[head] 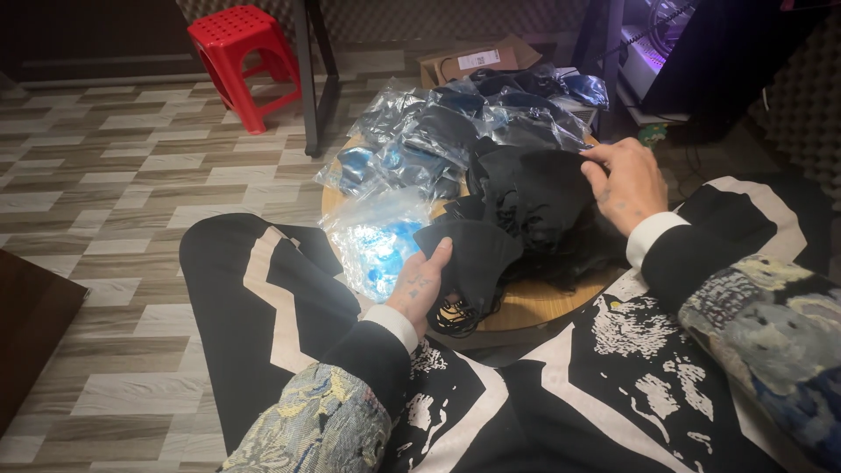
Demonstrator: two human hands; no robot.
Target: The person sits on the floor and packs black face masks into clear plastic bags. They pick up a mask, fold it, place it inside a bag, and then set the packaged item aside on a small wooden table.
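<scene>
From the head view, the left hand [424, 282] curls half open around one black mask [473, 263] at the near edge of the round wooden table [543, 307]. The right hand [626, 180] pinches the black mask pile [534, 197]. Several clear bags [412, 140] lie behind; one red stool [238, 61] stands on the floor.

black face masks [526, 197], clear plastic bags [412, 131], red stool [241, 52], grey herringbone floor [105, 193]

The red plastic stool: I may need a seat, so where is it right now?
In the head view the red plastic stool stands upper left on the wood-pattern floor, beside a dark table leg.
</scene>
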